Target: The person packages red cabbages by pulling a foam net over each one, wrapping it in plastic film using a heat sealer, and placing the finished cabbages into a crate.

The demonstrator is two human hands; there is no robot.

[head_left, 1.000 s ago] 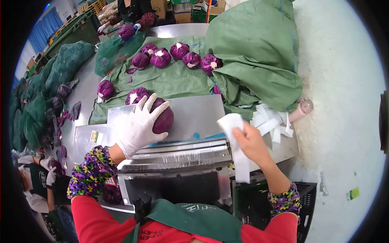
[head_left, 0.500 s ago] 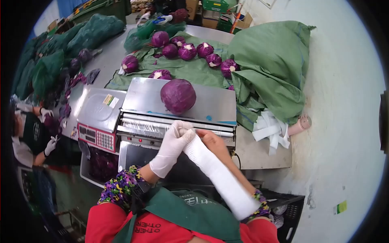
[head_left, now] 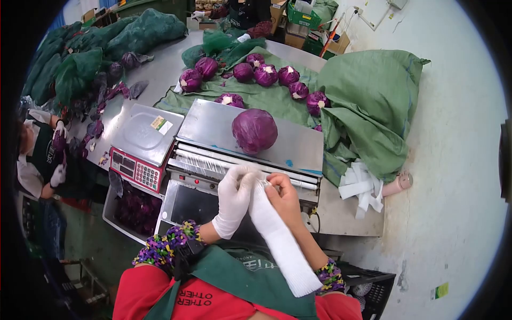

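Observation:
My left hand, in a thin white glove, is closed in a pinch at the top end of a long white ribbed sleeve, which looks like foam netting. Bare and bent at the fingers, my right hand grips the same end from the other side. The sleeve hangs flat toward my apron, its lower end loose near my right wrist. Just beyond my hands, a whole red cabbage rests on the metal top of a film wrapping machine.
A scale stands left of the wrapper, above a bin of purple leaves. Several trimmed cabbages lie on green sacking behind. White strips lie at right beside a full green sack. A co-worker handles cabbage at left.
The sleeve's lower end has swung left and come away from my right forearm. My right hand has turned, its thumb now on the sleeve's top end. The whole view has shifted slightly.

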